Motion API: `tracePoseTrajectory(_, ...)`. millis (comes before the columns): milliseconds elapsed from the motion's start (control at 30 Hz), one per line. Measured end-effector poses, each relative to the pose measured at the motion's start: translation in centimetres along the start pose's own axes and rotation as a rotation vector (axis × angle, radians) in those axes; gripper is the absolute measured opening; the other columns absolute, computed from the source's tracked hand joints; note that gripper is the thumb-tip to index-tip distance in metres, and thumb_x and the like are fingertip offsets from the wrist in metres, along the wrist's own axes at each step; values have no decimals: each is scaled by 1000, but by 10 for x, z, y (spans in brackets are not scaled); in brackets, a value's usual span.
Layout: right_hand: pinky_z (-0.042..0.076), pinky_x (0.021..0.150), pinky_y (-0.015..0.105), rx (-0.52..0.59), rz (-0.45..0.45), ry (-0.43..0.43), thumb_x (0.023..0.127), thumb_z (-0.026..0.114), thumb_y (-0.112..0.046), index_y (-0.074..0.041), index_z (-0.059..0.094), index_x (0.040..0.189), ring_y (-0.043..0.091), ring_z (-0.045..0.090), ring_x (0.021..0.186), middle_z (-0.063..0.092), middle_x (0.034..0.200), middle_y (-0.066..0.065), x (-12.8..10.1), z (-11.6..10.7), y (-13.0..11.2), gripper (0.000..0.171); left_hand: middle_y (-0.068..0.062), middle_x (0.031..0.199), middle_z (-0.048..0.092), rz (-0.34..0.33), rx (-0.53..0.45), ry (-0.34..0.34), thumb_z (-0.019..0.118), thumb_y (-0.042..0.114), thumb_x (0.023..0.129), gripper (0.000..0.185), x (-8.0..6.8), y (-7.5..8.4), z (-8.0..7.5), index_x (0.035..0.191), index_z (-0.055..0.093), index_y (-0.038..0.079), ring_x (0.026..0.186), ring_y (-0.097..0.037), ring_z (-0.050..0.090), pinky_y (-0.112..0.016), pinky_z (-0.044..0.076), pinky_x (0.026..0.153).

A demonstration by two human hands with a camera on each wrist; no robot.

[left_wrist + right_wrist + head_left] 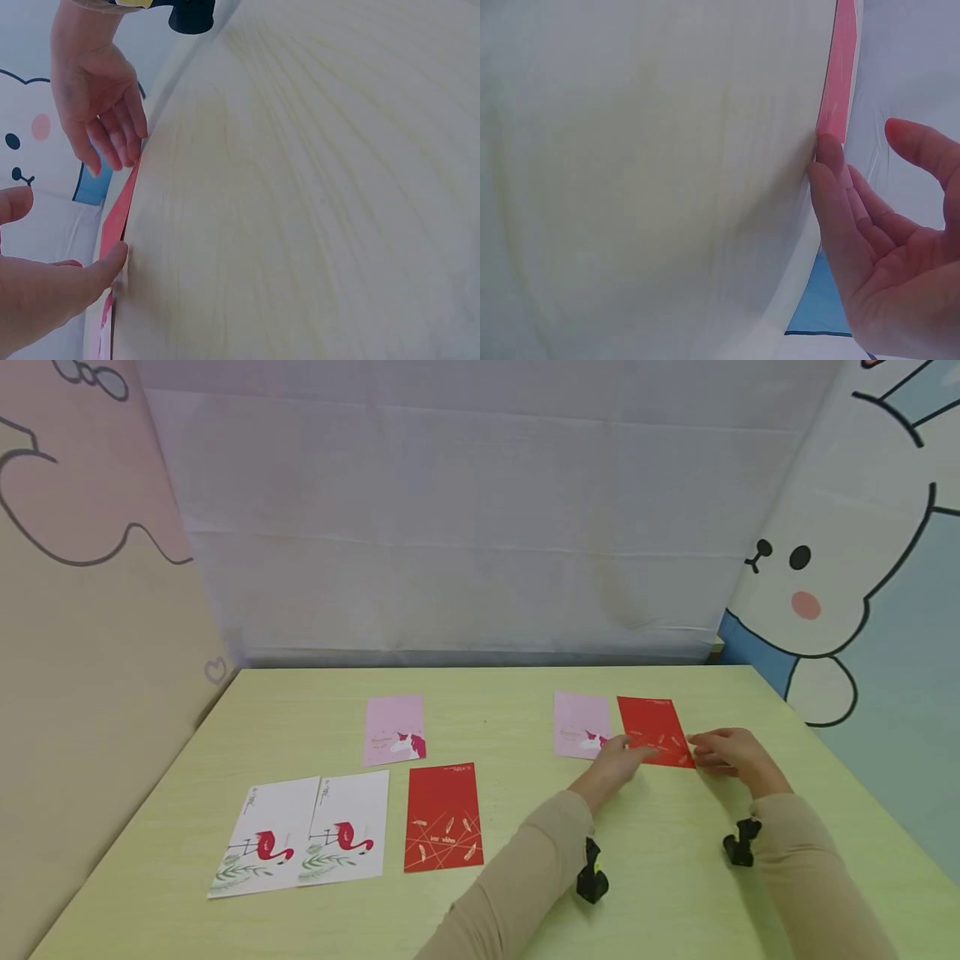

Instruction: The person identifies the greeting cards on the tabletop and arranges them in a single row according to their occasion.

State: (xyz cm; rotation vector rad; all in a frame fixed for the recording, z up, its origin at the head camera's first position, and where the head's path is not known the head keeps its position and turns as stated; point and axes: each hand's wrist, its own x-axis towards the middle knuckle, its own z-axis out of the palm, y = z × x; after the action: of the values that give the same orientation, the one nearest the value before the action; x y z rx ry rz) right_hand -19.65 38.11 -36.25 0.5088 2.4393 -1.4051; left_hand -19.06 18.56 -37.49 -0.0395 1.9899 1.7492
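Observation:
A red card point(651, 722) lies tilted at the back right of the table, its lower-left part covered by my left hand point(617, 770). My left fingers touch that corner, loosely extended. Against the card's right edge rest the fingertips of my right hand point(737, 755). The right wrist view shows the right hand point(900, 262) with its thumb held apart from the relaxed fingers, beside the red card point(840, 75). Just left of it lies a pink unicorn card point(581, 718), partly hidden by my left hand.
Toward the left are another pink unicorn card point(393, 718), a second red card point(444, 835) and two white flamingo cards point(277, 802) side by side. A white cloth point(480, 527) hangs behind the table point(517, 893). Each wrist carries a black device point(592, 877).

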Motion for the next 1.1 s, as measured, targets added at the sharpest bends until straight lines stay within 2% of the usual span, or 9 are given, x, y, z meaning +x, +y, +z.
tracePoseTrajectory(233, 50, 67, 29, -8, 34, -74, 88, 52, -26, 20, 29, 122, 11, 60, 67, 57, 77, 2, 1, -6, 1, 61, -4, 113, 52, 41, -8, 12, 61, 26, 82, 50, 3, -3, -2, 125, 46, 5, 86, -20, 57, -35, 43, 83)
tracePoseTrajectory(333, 50, 68, 30, -10, 27, -108, 89, 51, -23, 19, 32, 121, 12, 61, 68, 57, 79, 3, 1, -8, 3, 56, -7, 111, 52, 69, -33, 31, 62, 18, 82, 48, 4, -4, -3, 123, 46, 1, 82, -20, 58, -35, 45, 81)
tracePoseTrajectory(533, 50, 69, 30, -29, 20, -175, 88, 52, -19, 16, 42, 116, 15, 62, 70, 59, 81, 4, 0, -6, 3, 46, -6, 84, 61, 91, -120, 73, 63, 0, 76, 41, 9, -10, -2, 115, 51, -5, 71, -20, 59, -33, 49, 68)
tracePoseTrajectory(700, 50, 69, 30, -48, 10, -196, 88, 52, -19, 14, 46, 112, 14, 62, 70, 60, 81, 3, 0, -4, 5, 42, -5, 64, 61, 115, -84, 106, 65, 1, 75, 40, 11, -12, 0, 113, 54, -6, 58, -17, 56, -25, 46, 57)
tracePoseTrajectory(867, 50, 68, 30, -56, -3, -213, 88, 53, -19, 13, 47, 109, 14, 61, 69, 61, 81, 3, 1, -3, 8, 39, -5, 59, 60, 154, -83, 118, 66, 0, 75, 36, 10, -15, 3, 109, 57, -6, 53, -14, 56, -22, 45, 52)
tracePoseTrajectory(1000, 50, 67, 30, -50, -3, -215, 87, 54, -16, 13, 47, 108, 14, 61, 69, 61, 82, 2, 0, -2, 8, 37, -4, 57, 59, 173, -88, 123, 65, -5, 74, 36, 9, -18, 5, 109, 55, -5, 53, -18, 59, -24, 47, 49)
tracePoseTrajectory(1100, 50, 67, 30, -62, 0, -210, 86, 56, -16, 13, 46, 109, 14, 60, 68, 61, 81, 2, 0, -1, 8, 38, -5, 54, 58, 188, -58, 128, 64, -6, 74, 38, 7, -19, 5, 110, 53, -3, 51, -19, 59, -23, 45, 47)
